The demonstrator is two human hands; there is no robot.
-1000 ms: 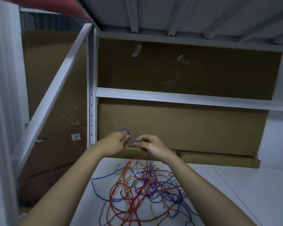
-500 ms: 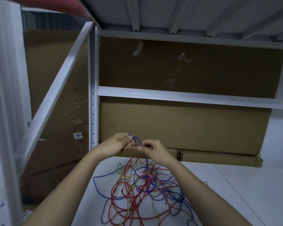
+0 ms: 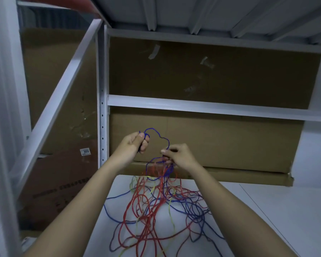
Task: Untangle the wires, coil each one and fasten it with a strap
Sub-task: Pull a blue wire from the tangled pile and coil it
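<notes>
A person's left hand (image 3: 132, 145) is gripping one end of a blue wire (image 3: 157, 132) in a curled fist, while the right hand (image 3: 180, 157) is pinching the same wire lower down, just above a tangle of wires (image 3: 156, 206). The blue wire is arching between the two hands, raised clear of the tangle. Red, blue and yellow strands are sprawling across the white surface (image 3: 276, 219) below the hands, some lifting toward the right hand. To the right of the tangle the surface is lying bare, reaching toward the frame's edge. Behind the tangle, a long cardboard box (image 3: 230, 175) is running along the surface's far edge, with a cardboard sheet (image 3: 211, 141) standing above it and a white shelf rail (image 3: 211, 108) crossing higher up. Left of the tangle, a white upright post (image 3: 102, 117) is closing in the corner. The tangle's near strands are running off the bottom of the frame, and where each wire ends inside the tangle is hard to make out in the dim light.
</notes>
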